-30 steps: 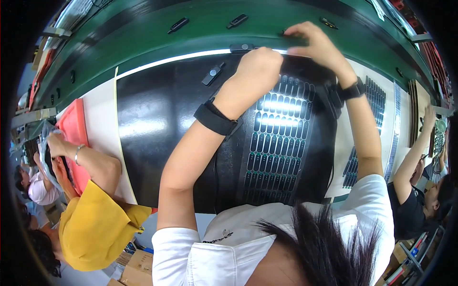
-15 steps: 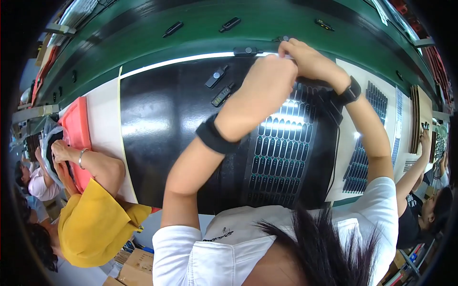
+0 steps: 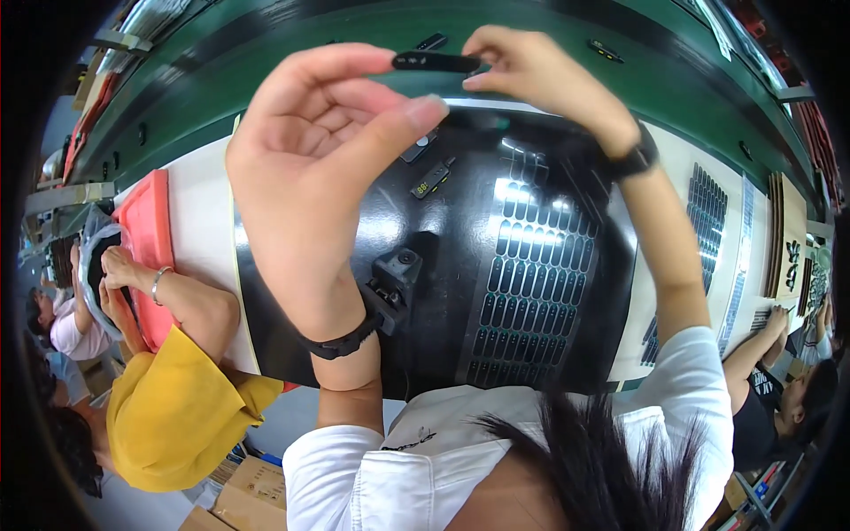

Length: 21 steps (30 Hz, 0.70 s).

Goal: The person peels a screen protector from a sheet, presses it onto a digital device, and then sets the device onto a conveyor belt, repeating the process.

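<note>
A black, oval-ended sticker strip (image 3: 434, 61) with small pale marks is held up above the table's far edge. My right hand (image 3: 540, 84) has finger and thumb closed around the strip's right end. The left end touches the index fingertip of my left hand (image 3: 305, 150), whose thumb stands apart, leaving the hand open. Below them, on a shiny black mat (image 3: 310, 292), lies a sheet of oval black stickers (image 3: 531, 292) in rows. A small black device with a lit display (image 3: 433, 179) rests left of the sheet. Another device (image 3: 416, 149) is partly hidden behind my left thumb.
Beyond the mat runs a green conveyor belt (image 3: 549, 22) carrying black devices, one (image 3: 606, 50) at the right. More sticker sheets (image 3: 708, 208) lie on the pale table at right. A red tray (image 3: 155, 221) stands left, beside a person in yellow (image 3: 181, 416). Another person works at far right.
My hands have moved apart, the left one leftward and turned palm into view. The black strip now shows between them. A device near the belt's edge is no longer visible.
</note>
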### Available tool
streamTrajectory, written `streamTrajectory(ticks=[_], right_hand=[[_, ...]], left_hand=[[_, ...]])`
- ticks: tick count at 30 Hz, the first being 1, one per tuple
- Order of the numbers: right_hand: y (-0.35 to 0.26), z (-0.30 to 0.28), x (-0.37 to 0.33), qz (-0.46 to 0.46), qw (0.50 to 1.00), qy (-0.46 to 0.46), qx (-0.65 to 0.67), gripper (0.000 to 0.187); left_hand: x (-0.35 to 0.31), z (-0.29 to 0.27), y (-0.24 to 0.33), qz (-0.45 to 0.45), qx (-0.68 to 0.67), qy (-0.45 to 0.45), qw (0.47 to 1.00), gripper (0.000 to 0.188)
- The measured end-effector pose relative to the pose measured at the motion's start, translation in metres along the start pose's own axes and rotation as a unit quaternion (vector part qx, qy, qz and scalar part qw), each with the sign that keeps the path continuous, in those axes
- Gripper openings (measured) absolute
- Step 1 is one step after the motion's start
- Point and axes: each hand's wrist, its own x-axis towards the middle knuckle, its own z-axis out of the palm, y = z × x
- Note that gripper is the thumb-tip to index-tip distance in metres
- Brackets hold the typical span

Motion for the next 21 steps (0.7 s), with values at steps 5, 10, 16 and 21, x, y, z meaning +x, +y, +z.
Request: streamTrajectory(ticks=[5,10,16,21], right_hand=[[-0.056,-0.002,-0.044,0.048,0.952,0.117,0.279,0.026],[-0.076,0.009,-0.062,-0.056,0.927,0.220,0.298,0.032],[-0.078,0.006,-0.064,-0.156,0.940,0.208,0.222,0.034],[-0.082,0.008,-0.066,-0.161,0.941,0.218,0.201,0.032]], left_hand=[[-0.004,0.006,-0.001,0.000,-0.045,0.033,0.998,0.035],[-0.007,0.010,-0.009,0.002,-0.008,0.064,0.998,0.038],[-0.004,0.007,-0.010,-0.023,-0.011,0.054,0.998,0.039],[-0.006,0.010,-0.012,-0.008,-0.010,0.063,0.998,0.038]])
